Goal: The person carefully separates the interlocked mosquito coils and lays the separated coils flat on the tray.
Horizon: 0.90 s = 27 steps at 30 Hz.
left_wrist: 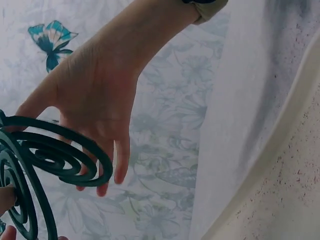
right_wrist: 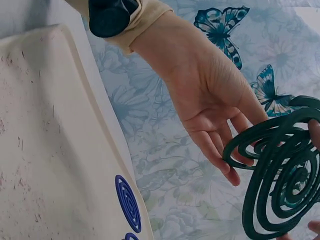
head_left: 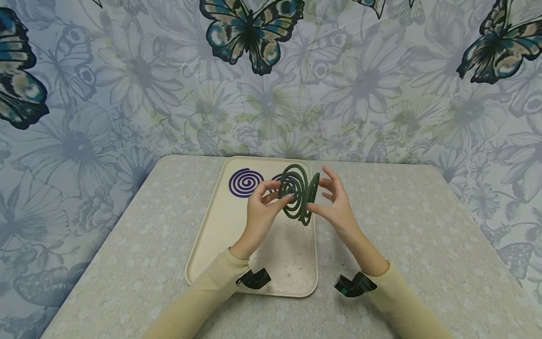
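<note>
A pair of dark green mosquito coils is held up over the right side of the tray, the two spirals fanned apart at an angle. My left hand (head_left: 263, 209) pinches the left green coil (head_left: 303, 188), its thumb near the centre and fingers at the rim. My right hand (head_left: 340, 207) holds the narrower, nearly edge-on green coil (head_left: 312, 197) between thumb and fingers. Their rings overlap in the left wrist view, where one coil (left_wrist: 50, 125) slants across the other. Behind my left hand, a purple coil (head_left: 246, 182) lies flat, and a second purple coil (head_left: 276, 178) is partly hidden.
The cream tray (head_left: 254, 278) with a raised rim lies lengthwise on a grey patterned table (head_left: 139, 226). Small dark crumbs are scattered over the tray's near right part. A butterfly-print cloth (head_left: 271, 108) hangs behind the table.
</note>
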{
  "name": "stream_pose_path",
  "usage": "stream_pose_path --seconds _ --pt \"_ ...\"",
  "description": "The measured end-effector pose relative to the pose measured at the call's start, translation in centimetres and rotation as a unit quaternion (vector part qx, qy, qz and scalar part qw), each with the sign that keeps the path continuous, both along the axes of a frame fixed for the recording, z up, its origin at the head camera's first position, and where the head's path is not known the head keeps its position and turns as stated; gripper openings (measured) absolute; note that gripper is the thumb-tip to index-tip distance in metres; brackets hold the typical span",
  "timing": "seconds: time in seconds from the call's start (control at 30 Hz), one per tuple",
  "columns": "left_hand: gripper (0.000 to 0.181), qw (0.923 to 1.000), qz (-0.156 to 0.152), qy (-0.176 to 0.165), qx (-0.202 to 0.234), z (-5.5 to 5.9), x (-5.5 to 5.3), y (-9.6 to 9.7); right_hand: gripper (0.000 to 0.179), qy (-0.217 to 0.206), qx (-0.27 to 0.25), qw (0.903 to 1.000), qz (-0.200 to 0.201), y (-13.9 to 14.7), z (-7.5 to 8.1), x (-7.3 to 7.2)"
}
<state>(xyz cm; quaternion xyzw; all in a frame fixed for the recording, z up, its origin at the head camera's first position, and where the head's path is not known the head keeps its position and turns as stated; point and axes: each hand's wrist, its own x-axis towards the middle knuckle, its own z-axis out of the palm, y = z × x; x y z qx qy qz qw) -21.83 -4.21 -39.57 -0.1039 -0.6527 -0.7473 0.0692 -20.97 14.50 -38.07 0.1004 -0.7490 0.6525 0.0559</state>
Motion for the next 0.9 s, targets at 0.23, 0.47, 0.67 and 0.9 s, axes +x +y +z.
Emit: stream_pose_path --seconds 0.23,0.47,0.67,0.9 --pt "0.040 0.9970 0.063 0.015 -0.043 -0.2 -0.2 -0.2 0.088 -0.029 -0.003 0.9995 -0.015 0.1 -0.1 -0.2" --pt "0.044 0.9927 0.109 0.020 -0.047 0.0 -0.4 -0.5 0.075 -0.039 -0.086 0.9952 -0.025 0.3 -0.3 -0.4" --pt "0.067 0.9891 0.136 0.003 -0.056 -0.4 -1.2 -0.8 0.066 -0.053 -0.157 0.9856 -0.035 0.5 -0.1 -0.6" --pt "0.054 0.9913 0.125 -0.016 -0.036 -0.3 -1.8 -1.5 0.062 -0.065 -0.196 0.9770 -0.052 1.0 0.1 -0.9"
